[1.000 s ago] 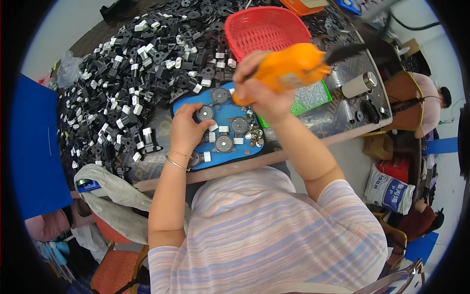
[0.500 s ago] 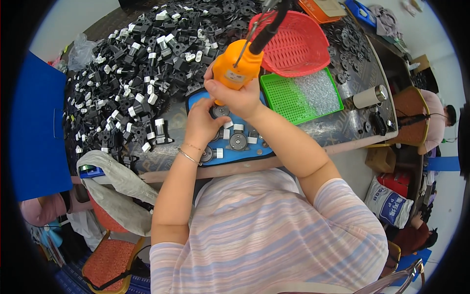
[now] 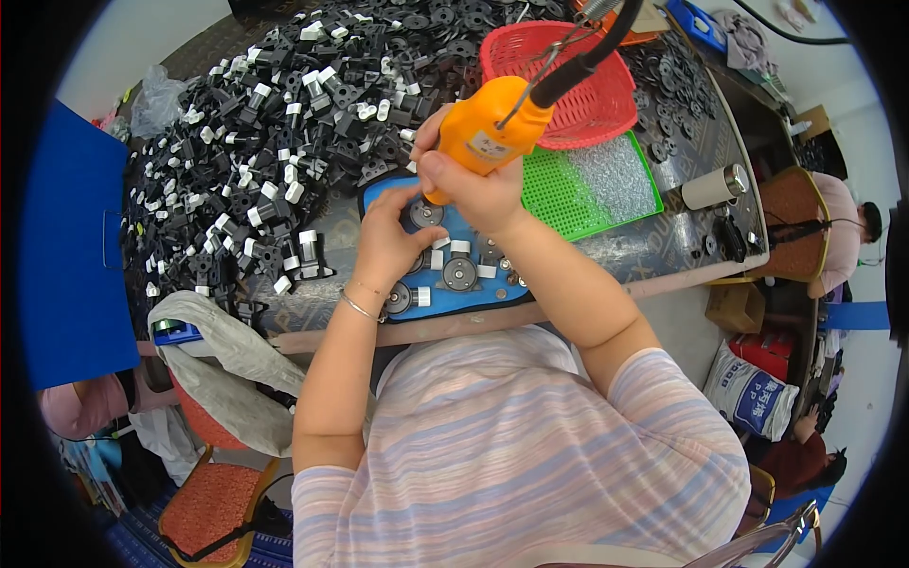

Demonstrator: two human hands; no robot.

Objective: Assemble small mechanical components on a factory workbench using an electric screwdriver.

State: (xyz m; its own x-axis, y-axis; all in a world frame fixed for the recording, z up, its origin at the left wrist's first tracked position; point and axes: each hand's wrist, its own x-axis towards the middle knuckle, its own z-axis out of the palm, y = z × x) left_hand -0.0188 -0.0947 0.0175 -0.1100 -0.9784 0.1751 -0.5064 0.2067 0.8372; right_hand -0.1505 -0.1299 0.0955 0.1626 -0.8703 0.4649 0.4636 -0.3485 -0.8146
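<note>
My right hand (image 3: pixel 485 194) is wrapped round an orange powered screwdriver (image 3: pixel 488 118), which hangs from a dark cable and a metal hook. Its body leans, with the lower end just above a round black caster part (image 3: pixel 426 214). My left hand (image 3: pixel 383 237) grips that part at its edge, thumb on the near side and fingers on the far side. Beneath lies a blue mat (image 3: pixel 445 305). Closer to me on it rest another round black part with white tabs (image 3: pixel 460 274) and a similar one (image 3: pixel 400 297) beside my left wrist.
A large heap of black and white plastic parts (image 3: pixel 275 151) covers the table's left. To the right are a red basket (image 3: pixel 606 85), a green tray (image 3: pixel 559 204) of small shiny pieces and a steel-capped flask (image 3: pixel 715 186). Other people sit at the far right and left.
My right hand has shifted the screwdriver a little to the right and tilted it more, cable end swinging right. My left hand stays nearly in place on the round part.
</note>
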